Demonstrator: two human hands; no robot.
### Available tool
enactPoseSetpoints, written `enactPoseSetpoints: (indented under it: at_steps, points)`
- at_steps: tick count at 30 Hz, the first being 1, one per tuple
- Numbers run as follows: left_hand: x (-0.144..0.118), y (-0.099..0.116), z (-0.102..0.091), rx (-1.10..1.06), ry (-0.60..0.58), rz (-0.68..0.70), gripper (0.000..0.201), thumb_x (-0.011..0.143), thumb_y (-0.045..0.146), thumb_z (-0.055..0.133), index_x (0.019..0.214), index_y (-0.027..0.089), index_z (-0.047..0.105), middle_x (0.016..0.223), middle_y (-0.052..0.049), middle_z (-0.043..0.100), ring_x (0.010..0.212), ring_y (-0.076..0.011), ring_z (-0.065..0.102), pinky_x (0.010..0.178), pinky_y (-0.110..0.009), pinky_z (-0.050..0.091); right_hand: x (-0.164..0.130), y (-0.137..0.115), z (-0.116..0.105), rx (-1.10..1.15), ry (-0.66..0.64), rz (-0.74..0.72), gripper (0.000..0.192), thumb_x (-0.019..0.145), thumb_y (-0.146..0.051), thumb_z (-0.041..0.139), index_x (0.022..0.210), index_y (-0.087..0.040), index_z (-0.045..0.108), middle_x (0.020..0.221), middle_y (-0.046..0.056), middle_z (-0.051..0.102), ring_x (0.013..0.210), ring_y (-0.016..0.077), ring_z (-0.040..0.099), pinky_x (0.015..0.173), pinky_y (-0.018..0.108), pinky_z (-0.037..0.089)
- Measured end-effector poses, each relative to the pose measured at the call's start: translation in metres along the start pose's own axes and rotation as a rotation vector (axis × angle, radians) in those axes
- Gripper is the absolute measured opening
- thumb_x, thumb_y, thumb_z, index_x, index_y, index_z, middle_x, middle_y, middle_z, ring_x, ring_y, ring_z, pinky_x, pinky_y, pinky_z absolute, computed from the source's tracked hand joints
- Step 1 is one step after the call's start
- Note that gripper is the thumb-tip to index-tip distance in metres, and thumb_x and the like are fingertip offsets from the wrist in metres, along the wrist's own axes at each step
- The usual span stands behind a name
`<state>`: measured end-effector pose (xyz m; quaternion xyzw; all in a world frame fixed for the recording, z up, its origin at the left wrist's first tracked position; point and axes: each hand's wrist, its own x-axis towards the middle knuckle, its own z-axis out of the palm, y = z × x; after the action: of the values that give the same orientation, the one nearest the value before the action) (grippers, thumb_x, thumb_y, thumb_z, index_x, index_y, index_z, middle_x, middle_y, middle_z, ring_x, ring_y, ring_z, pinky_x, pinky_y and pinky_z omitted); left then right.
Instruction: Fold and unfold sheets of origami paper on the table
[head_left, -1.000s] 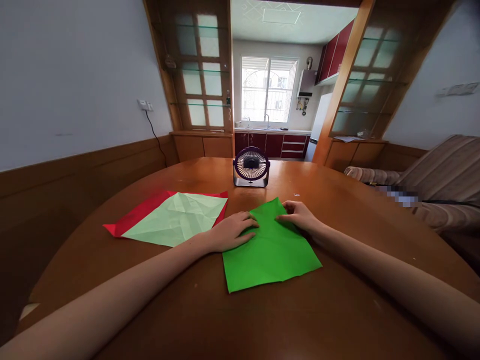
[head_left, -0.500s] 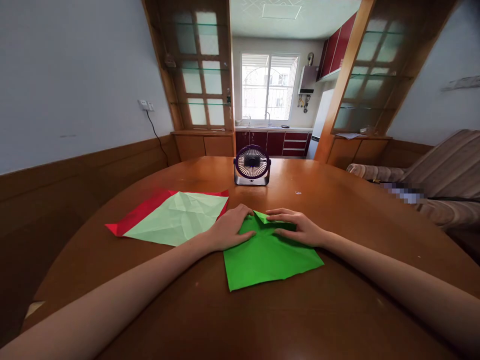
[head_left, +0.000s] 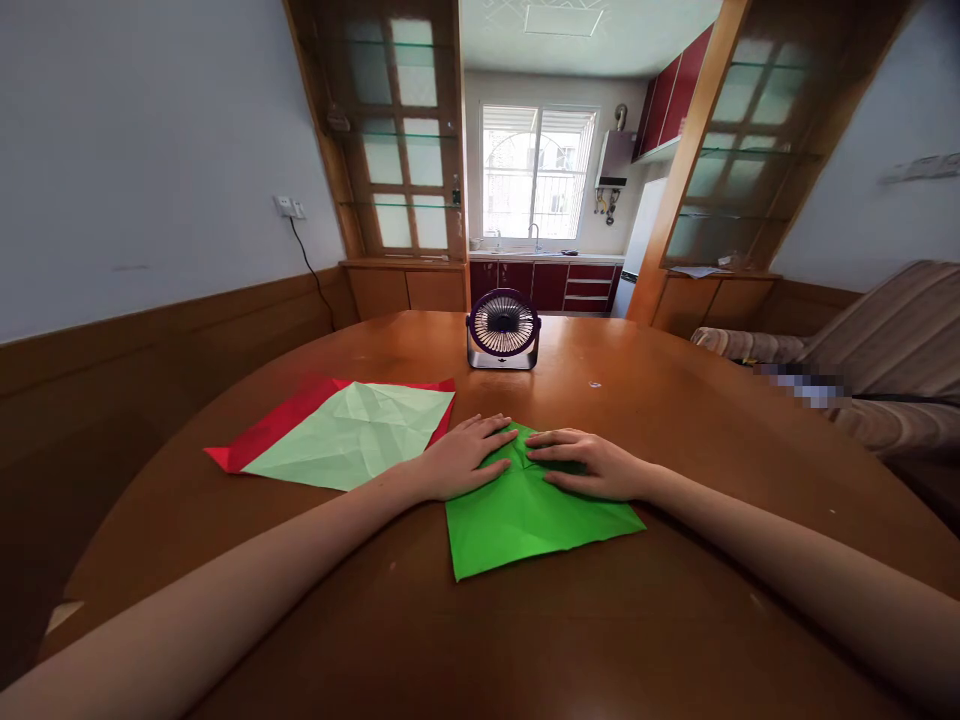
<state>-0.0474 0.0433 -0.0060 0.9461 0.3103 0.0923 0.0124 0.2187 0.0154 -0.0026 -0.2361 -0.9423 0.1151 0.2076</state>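
A bright green sheet of paper (head_left: 536,525) lies on the wooden table in front of me, its far part folded and creased. My left hand (head_left: 469,458) rests on its far left side with fingers stretched out flat. On the far right side, my right hand (head_left: 589,463) lies on the paper, its fingers extended and pointing left. Between the two sets of fingertips, folded layers of the green paper show. Both palms partly cover the sheet's upper edges.
A pale green creased sheet (head_left: 352,435) lies over a red sheet (head_left: 281,430) to the left. A small purple-rimmed fan (head_left: 502,328) stands farther back on the brown table (head_left: 645,620). A striped sofa (head_left: 892,350) is at the right.
The raised flap at the far end of the green paper now lies flatter. My left fingers have straightened and spread over the sheet; my right hand has shifted slightly left and lower.
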Motion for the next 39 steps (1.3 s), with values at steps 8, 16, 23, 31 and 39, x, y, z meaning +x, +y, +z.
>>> enactPoseSetpoints:
  at_steps: [8, 16, 23, 31, 39]
  points:
    - [0.001, -0.003, 0.001, 0.000, -0.070, 0.052, 0.058, 0.101, 0.049, 0.024, 0.151, 0.019, 0.027, 0.157, -0.008, 0.021, 0.146, -0.0210, 0.017, 0.120, -0.043, 0.012, 0.003, -0.007, -0.002, -0.189, -0.083, -0.063, 0.041, 0.098, -0.033, 0.044, 0.135, -0.017, 0.054, 0.137, 0.014, 0.053, 0.128, 0.0243, 0.049, 0.108, 0.045, 0.040]
    - [0.002, -0.003, -0.005, 0.000, -0.225, 0.019, 0.064, 0.100, 0.054, 0.016, 0.154, 0.020, 0.012, 0.160, -0.007, 0.003, 0.148, -0.0202, 0.001, 0.120, -0.044, 0.002, -0.002, -0.009, -0.005, -0.136, -0.145, -0.076, 0.045, 0.100, -0.030, 0.042, 0.144, -0.021, 0.041, 0.148, 0.010, 0.044, 0.138, 0.0212, 0.038, 0.115, 0.043, 0.035]
    - [0.000, -0.004, -0.003, -0.020, -0.185, 0.050, 0.059, 0.101, 0.053, 0.018, 0.153, 0.027, 0.012, 0.160, -0.006, 0.004, 0.148, -0.0224, 0.003, 0.118, -0.051, 0.000, -0.006, -0.013, -0.007, 0.036, -0.190, -0.013, 0.053, 0.100, -0.031, 0.043, 0.150, -0.025, 0.027, 0.153, 0.004, 0.036, 0.145, 0.0181, 0.022, 0.122, 0.043, 0.021]
    - [-0.002, -0.003, -0.004, -0.007, -0.167, 0.041, 0.057, 0.100, 0.054, 0.019, 0.152, 0.029, 0.017, 0.160, -0.005, 0.010, 0.148, -0.0230, 0.009, 0.118, -0.050, 0.004, -0.015, -0.014, -0.006, 0.062, -0.161, 0.026, 0.051, 0.099, -0.033, 0.048, 0.147, -0.025, 0.034, 0.154, 0.005, 0.032, 0.145, 0.0202, 0.024, 0.121, 0.045, 0.021]
    - [0.007, 0.004, -0.014, 0.040, -0.116, 0.025, 0.056, 0.095, 0.049, 0.042, 0.145, 0.024, 0.037, 0.154, -0.010, 0.032, 0.140, -0.0291, 0.032, 0.113, -0.050, 0.021, -0.020, -0.010, -0.002, -0.015, -0.090, 0.156, 0.048, 0.098, -0.041, 0.047, 0.144, -0.026, 0.042, 0.157, 0.006, 0.021, 0.146, 0.0249, 0.019, 0.120, 0.050, 0.020]
